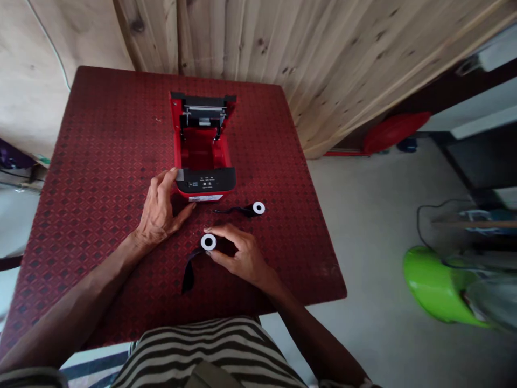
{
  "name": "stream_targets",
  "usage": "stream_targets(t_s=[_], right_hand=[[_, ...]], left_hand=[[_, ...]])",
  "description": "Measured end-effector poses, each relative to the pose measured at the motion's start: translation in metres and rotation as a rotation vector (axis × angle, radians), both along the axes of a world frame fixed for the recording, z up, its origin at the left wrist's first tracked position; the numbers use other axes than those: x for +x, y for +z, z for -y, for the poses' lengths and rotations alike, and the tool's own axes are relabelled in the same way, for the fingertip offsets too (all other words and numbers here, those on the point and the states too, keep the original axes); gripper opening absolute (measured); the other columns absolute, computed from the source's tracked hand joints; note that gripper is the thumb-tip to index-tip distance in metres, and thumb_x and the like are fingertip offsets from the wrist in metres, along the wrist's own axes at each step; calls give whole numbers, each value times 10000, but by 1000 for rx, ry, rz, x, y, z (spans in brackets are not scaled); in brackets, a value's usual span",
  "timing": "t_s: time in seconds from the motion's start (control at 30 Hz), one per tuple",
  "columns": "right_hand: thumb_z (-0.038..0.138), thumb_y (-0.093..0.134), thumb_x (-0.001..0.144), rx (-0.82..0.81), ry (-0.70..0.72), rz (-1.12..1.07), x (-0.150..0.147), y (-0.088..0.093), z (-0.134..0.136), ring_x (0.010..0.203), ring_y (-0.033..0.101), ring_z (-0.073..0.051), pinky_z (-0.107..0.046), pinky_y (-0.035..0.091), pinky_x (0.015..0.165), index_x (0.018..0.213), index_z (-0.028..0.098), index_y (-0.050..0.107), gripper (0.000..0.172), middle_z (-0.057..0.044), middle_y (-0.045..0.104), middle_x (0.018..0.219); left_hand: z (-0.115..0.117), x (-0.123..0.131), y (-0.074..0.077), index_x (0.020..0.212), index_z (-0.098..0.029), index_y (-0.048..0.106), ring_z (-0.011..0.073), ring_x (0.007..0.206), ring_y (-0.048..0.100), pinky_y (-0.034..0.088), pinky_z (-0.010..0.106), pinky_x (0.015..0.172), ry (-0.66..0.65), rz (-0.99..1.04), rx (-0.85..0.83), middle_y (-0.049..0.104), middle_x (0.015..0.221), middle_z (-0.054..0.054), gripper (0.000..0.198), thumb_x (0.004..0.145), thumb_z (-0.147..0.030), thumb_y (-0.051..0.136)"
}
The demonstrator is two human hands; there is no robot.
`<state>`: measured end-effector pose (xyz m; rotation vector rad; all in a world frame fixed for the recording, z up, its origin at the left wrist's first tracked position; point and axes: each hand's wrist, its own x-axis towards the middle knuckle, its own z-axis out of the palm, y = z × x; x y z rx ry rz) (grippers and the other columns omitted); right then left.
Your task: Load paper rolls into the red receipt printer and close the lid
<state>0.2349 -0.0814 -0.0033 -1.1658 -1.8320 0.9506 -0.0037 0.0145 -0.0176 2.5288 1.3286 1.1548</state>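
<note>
A red and black thermal printer stands on the table with its lid raised, its red inner compartment in sight and no roll visible inside. My left hand grips its front left corner, a fingertip at the upper edge and the thumb by the lower front. Between the thumb and forefinger of my right hand is a small paper roll, white-ended with a dark core hole. Its loose black tail trails down to the left. A similar roll lies beyond that hand, its black tail pointing left toward the printer.
The patterned red tabletop meets a wooden plank wall at the back. Past its right edge are the grey floor, a bright green tub and a red round object. A thin cable hangs at upper left.
</note>
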Motion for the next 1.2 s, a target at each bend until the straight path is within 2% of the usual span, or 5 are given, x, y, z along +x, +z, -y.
stream_targets(t_s=[0.17,0.37,0.63,0.97,1.2], right_hand=[[319,845,882,-34,-82,-24,16,11,12,1013,784,-197,-385,652,942,1309,276,707,451,-56,806,1209],[308,788,905,-56,-691,-41,58,-2,11,945,758,-196,-357,641,803,1270,271,706,376,-79,783,1189],[308,755,912,-47,-475,67,69,-11,-27,1131,745,-244,-470,579,1049,1229,257,756,321,-78,793,1218],[337,729,992,396,83,424,43,129,-88,1045,686,-248,-452,570,1003,1379,259,680,398,-60,770,1136],[36,622,973,369,230,828,-21,105,-168,1104,662,-269,-444,543,1028,1148,138,743,236,-123,765,1105]], left_hand=[[-4,-1,1,1637,-185,223,368,1378,567,542,524,1100,-13,13,-11,530,1469,228,961,911,-467,787],[-4,0,2,1657,-192,209,346,1387,557,566,513,1088,-26,29,4,514,1485,191,951,940,-483,762],[-3,0,2,1663,-140,214,358,1361,562,568,510,1097,-36,26,46,524,1445,242,994,911,-414,803],[2,2,3,1669,-171,177,342,1340,578,603,498,1058,-35,55,4,528,1435,228,896,973,-361,708],[5,3,1,1660,-172,194,332,1339,584,589,500,1089,-12,51,-30,527,1452,219,872,978,-359,704]])
